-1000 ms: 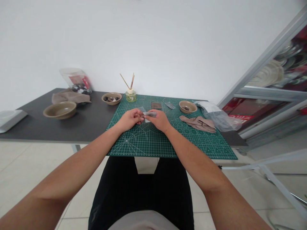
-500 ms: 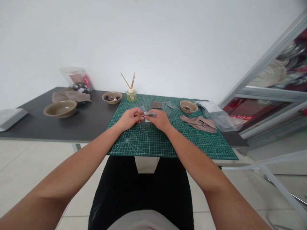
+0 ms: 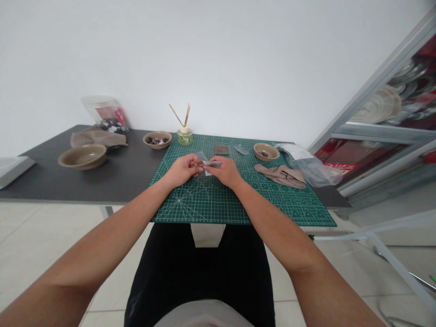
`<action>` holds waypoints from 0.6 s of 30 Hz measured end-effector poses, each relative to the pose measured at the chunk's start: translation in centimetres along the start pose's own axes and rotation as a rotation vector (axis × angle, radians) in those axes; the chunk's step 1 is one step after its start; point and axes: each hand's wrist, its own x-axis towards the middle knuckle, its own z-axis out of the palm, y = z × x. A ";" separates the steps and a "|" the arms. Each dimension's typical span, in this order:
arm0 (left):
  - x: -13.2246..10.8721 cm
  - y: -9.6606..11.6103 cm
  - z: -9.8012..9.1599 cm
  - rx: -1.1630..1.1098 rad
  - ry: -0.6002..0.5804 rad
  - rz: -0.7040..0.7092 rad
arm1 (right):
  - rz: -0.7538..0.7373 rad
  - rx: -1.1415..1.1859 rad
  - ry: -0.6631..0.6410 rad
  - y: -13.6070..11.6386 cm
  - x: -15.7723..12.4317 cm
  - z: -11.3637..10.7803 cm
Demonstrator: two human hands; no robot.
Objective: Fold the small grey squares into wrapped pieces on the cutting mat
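Observation:
Over the green cutting mat (image 3: 218, 204), both hands meet around a small grey strip (image 3: 213, 164) and some clear film. My right hand (image 3: 225, 171) pinches the grey strip between thumb and fingers. The fingertips of my left hand (image 3: 187, 170) are closed at the strip's left end, on the clear film (image 3: 200, 156). Just behind my hands lie a small brown square (image 3: 221, 150) and a crumpled clear wrapper (image 3: 241, 149). A bowl with a few dark pieces (image 3: 266, 152) stands to their right.
Left of the mat are a bowl of stones (image 3: 157, 140), a larger bowl (image 3: 82, 157), a brown cloth (image 3: 98, 137) and a tipped jar (image 3: 107, 113). A reed diffuser (image 3: 185, 135) stands behind. On the right lie another cloth (image 3: 281, 175) and a plastic bag (image 3: 311, 167).
The view has shifted slightly. The clear film between my fingers shows a little more; both hands keep nearly the same place and grip.

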 end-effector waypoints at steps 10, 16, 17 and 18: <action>0.0 0.1 0.1 -0.010 0.000 -0.011 | 0.001 0.027 -0.020 -0.3 -0.1 0.0; -0.1 0.2 0.1 -0.010 0.019 0.006 | 0.023 0.038 0.008 -0.2 0.0 0.2; -0.1 0.2 0.1 -0.016 0.018 0.008 | 0.018 0.049 0.002 -0.2 0.0 0.2; 0.0 0.1 0.1 -0.023 0.017 0.009 | 0.013 0.062 -0.005 -0.1 -0.1 0.2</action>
